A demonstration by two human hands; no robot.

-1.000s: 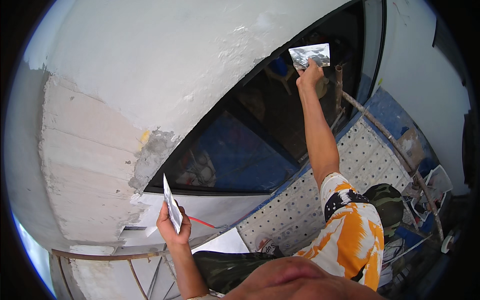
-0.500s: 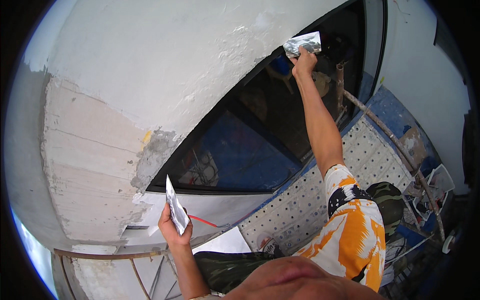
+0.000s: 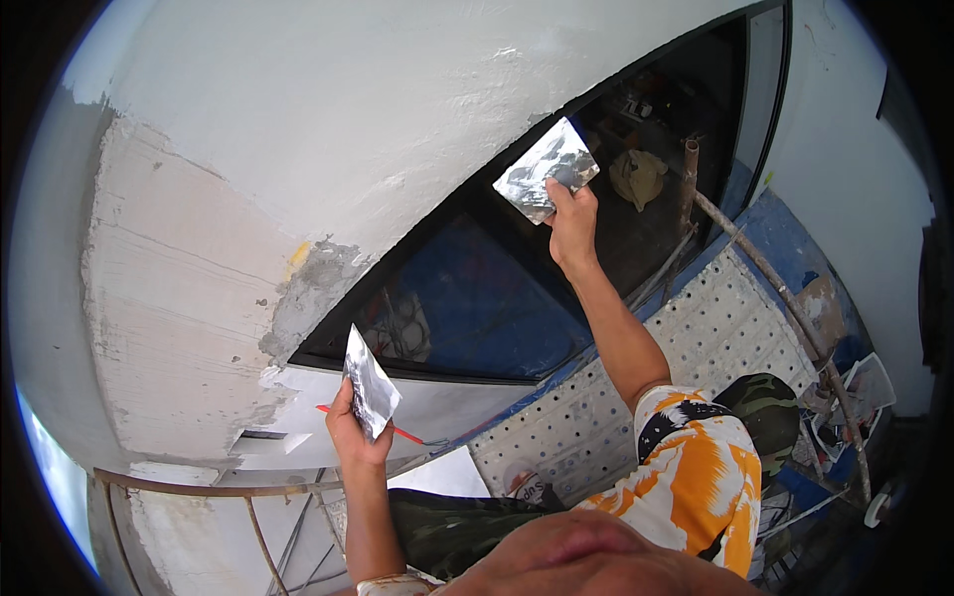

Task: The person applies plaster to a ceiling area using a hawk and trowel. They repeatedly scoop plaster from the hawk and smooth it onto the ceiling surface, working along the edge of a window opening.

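My left hand [image 3: 356, 429] is closed round a shiny steel putty knife [image 3: 372, 382]; its flat blade points up, and its handle is hidden. A thin red rod or cord [image 3: 405, 434] shows behind this hand. My right hand [image 3: 573, 223] grips a second, broader putty knife [image 3: 547, 164], thumb laid on the blade. Grey-white smears mark that blade. It is held in front of the dark window [image 3: 477, 288], near its upper frame edge; I cannot tell if it touches. White skim-coated wall [image 3: 328, 119] spreads above and left of the window, with wet-looking ridges beside the frame.
Rough bare plaster [image 3: 169, 318] covers the left wall. Below me lies a perforated metal scaffold plank [image 3: 715, 318], with a rusty rail [image 3: 219, 489] at the lower left and scaffold poles [image 3: 765, 253] on the right. Clutter and a white bin [image 3: 867, 387] stand beyond them.
My right hand has come down and left from the window's upper edge, its putty knife turning more face-on. The left putty knife has moved slightly up and right and also turned.
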